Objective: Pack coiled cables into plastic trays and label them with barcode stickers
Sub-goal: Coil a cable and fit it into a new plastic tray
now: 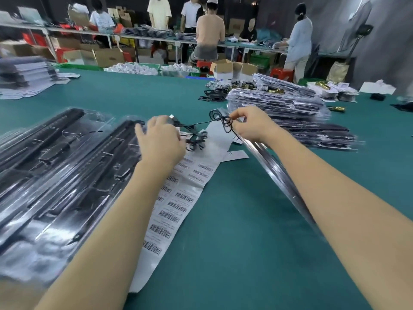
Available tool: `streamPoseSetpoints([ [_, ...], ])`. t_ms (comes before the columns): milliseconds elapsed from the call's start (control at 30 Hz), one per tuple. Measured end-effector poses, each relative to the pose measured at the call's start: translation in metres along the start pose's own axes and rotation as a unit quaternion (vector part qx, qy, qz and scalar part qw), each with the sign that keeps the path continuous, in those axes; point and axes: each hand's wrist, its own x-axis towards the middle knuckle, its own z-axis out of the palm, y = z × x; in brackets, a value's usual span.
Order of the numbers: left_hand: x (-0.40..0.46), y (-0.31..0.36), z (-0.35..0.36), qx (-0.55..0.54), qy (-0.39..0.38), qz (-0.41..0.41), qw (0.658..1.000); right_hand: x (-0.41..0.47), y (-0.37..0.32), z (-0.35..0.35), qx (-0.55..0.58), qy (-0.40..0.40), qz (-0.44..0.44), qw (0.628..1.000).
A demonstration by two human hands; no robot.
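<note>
Barcode sticker sheet (178,204) flat on green table (234,242), running away from viewer between both forearms. Left of sheet: clear plastic trays (55,166), overlapping, blurred. At sheet's far end: left hand (159,139), fingers curled over black cable (196,135), connector end (172,116) showing past fingertips. Right of sheet's far end: right hand (250,125) pinching same cable's loops, also gripping tilted tray edge (274,173). Beyond sheet, right: stacked packed trays (286,104).
</note>
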Motion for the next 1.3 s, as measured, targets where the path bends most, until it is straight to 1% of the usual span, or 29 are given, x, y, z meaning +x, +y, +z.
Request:
streamPoseSetpoints([
  [67,0.003,-0.014,-0.001,0.0,0.05,-0.054,0.997,-0.006,-0.004,-0.002,-0.038,-0.031,-0.002,0.999],
  [133,0.004,-0.025,-0.001,-0.016,0.072,-0.086,0.994,-0.011,-0.013,-0.002,-0.097,-0.073,0.001,0.993],
  [200,0.003,-0.029,0.001,-0.026,0.072,-0.08,0.994,-0.013,-0.025,0.0,-0.174,-0.112,0.006,0.978],
  [267,0.002,-0.028,0.006,-0.025,0.077,-0.045,0.996,-0.013,-0.035,0.005,-0.25,-0.157,0.01,0.956],
  [300,0.001,-0.026,0.007,-0.031,0.093,-0.019,0.995,-0.014,-0.037,0.006,-0.257,-0.176,0.012,0.95],
  [367,0.0,-0.019,0.006,-0.069,0.132,0.037,0.988,-0.017,-0.034,0.005,-0.203,-0.208,0.026,0.956],
  [400,-0.001,-0.013,0.004,-0.099,0.141,0.061,0.983,-0.019,-0.028,0.003,-0.171,-0.214,0.04,0.961],
  [433,-0.001,-0.005,0.0,-0.134,0.133,0.076,0.979,-0.022,-0.022,-0.001,-0.154,-0.205,0.059,0.965],
  [467,-0.001,0.002,-0.004,-0.169,0.1,0.077,0.978,-0.024,-0.014,-0.004,-0.15,-0.185,0.082,0.968],
  [500,0.0,0.009,-0.007,-0.195,0.034,0.066,0.978,-0.027,-0.005,-0.006,-0.155,-0.161,0.106,0.969],
  [533,0.001,0.016,-0.008,-0.215,-0.054,0.05,0.974,-0.031,0.006,-0.005,-0.165,-0.148,0.13,0.966],
  [567,0.0,0.023,-0.007,-0.234,-0.137,0.035,0.962,-0.035,0.016,-0.004,-0.171,-0.142,0.154,0.963],
  [600,-0.002,0.029,-0.005,-0.249,-0.198,0.026,0.948,-0.039,0.026,-0.002,-0.167,-0.143,0.18,0.959],
  [633,-0.006,0.035,-0.002,-0.246,-0.227,0.032,0.942,-0.042,0.035,0.002,-0.155,-0.137,0.204,0.957],
  [700,-0.012,0.04,0.006,-0.182,-0.226,0.095,0.952,-0.047,0.044,0.008,-0.134,-0.1,0.226,0.96],
  [767,-0.015,0.042,0.012,-0.132,-0.232,0.157,0.951,-0.049,0.048,0.008,-0.113,-0.066,0.246,0.96],
  [833,-0.016,0.041,0.014,-0.149,-0.247,0.167,0.943,-0.05,0.052,0.003,-0.058,-0.041,0.277,0.958],
  [900,-0.016,0.04,0.018,-0.177,-0.223,0.172,0.943,-0.051,0.059,-0.004,0.038,-0.032,0.314,0.948],
  [967,-0.017,0.041,0.021,-0.194,-0.196,0.182,0.944,-0.053,0.063,-0.011,0.126,-0.045,0.337,0.932],
  [1033,-0.019,0.043,0.023,-0.205,-0.178,0.186,0.944,-0.056,0.065,-0.015,0.197,-0.072,0.334,0.919],
  [1067,-0.019,0.044,0.023,-0.211,-0.172,0.182,0.945,-0.057,0.065,-0.016,0.234,-0.08,0.33,0.911],
  [1133,-0.02,0.047,0.024,-0.228,-0.164,0.155,0.947,-0.059,0.066,-0.017,0.29,-0.066,0.311,0.903],
  [1200,-0.018,0.05,0.021,-0.266,-0.163,0.094,0.945,-0.06,0.065,-0.023,0.346,-0.042,0.275,0.896],
  [1233,-0.017,0.051,0.02,-0.295,-0.168,0.062,0.939,-0.06,0.062,-0.028,0.357,-0.034,0.251,0.899],
  [1300,-0.017,0.054,0.017,-0.352,-0.188,0.02,0.917,-0.055,0.05,-0.042,0.323,-0.009,0.203,0.924],
])
